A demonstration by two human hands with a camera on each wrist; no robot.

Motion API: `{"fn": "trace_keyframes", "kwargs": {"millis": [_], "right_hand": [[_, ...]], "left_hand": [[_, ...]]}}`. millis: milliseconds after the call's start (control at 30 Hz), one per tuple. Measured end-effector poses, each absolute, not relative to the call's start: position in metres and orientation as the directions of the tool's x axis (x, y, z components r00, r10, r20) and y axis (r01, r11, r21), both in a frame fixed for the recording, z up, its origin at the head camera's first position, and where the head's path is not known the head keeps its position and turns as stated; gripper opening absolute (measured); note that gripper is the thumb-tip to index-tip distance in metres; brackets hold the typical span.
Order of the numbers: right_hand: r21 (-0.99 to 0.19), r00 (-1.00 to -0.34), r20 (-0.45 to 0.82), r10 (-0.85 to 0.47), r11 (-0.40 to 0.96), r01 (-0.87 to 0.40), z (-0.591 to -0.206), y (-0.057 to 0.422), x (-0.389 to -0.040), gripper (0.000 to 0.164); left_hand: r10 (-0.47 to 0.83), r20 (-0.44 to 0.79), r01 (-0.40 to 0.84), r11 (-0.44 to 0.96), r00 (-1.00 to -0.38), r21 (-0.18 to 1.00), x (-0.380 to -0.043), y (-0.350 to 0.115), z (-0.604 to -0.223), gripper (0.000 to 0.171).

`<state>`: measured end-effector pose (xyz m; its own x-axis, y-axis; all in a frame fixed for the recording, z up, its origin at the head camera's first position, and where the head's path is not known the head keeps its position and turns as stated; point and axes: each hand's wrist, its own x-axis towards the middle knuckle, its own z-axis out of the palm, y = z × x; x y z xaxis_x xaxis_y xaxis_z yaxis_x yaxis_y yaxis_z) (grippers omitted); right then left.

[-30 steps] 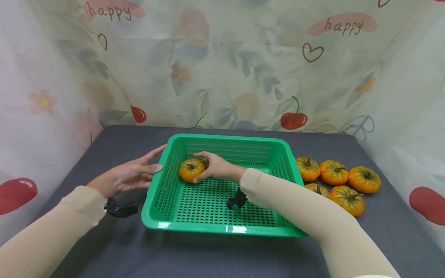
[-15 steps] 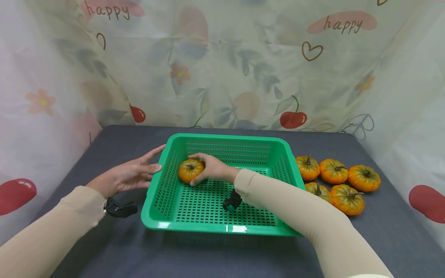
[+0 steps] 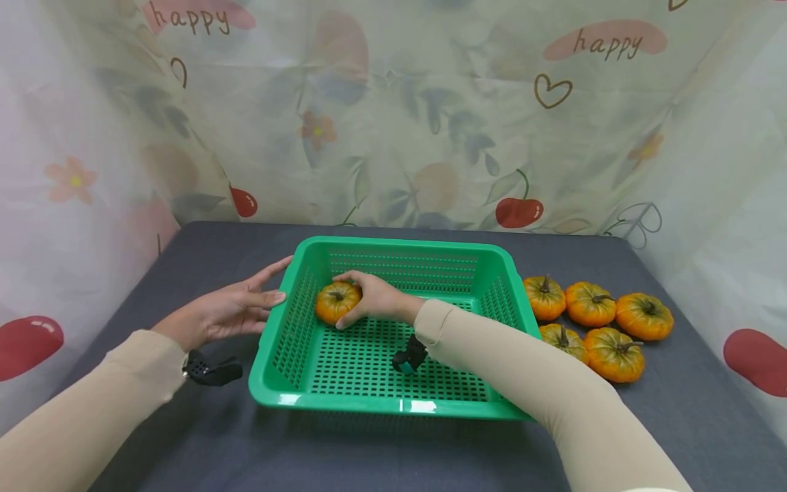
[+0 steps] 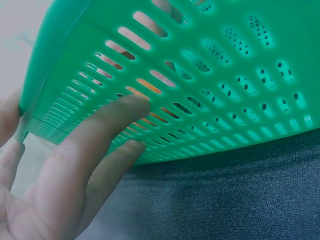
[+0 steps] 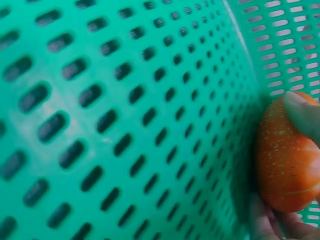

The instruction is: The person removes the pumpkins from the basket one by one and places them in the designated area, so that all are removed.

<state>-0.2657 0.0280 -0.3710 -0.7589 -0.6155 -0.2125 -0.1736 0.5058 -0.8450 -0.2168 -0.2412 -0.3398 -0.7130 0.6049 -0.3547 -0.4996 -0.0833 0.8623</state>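
My right hand (image 3: 384, 299) reaches into a green plastic basket (image 3: 393, 404) and grips a small orange pumpkin (image 3: 335, 307) near its left end. Thumb and fingers lie on either side of the pumpkin, its stem pointing up. In the right wrist view, the pumpkin (image 5: 282, 155) sits close to the slotted end wall. My left hand (image 3: 230, 311) touches the outside of the basket's left end with fingers spread. The left wrist view shows fingertips at the slotted outer wall (image 4: 240, 45), with other digits at the rim.
Several more small pumpkins (image 3: 590, 305) stand in two rows on the table to the right of the basket. A dark grey cloth (image 3: 430, 454) covers the table. Patterned curtains (image 3: 393, 137) enclose the back and sides. Each wrist carries a black camera strap (image 3: 212, 369).
My right hand has shifted slightly left and wraps farther round the pumpkin, which has barely moved. The left hand and basket stay in place.
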Motion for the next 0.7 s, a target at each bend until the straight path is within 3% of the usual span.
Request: {"fn": "trace_keyframes", "kwargs": {"millis": [300, 700], "right_hand": [[-0.845, -0.759, -0.256, -0.599, 0.52, -0.126, -0.346, 0.041, -0.268, 0.08], [-0.886, -0.784, -0.182, -0.593, 0.445, -0.131, -0.295, 0.083, -0.263, 0.075]], "left_hand": [[0.61, -0.348, -0.498, -0.089, -0.712, 0.863, -0.217, -0.242, -0.34, 0.079], [0.623, -0.333, -0.501, -0.11, -0.708, 0.858, -0.217, -0.243, -0.34, 0.079]]}}
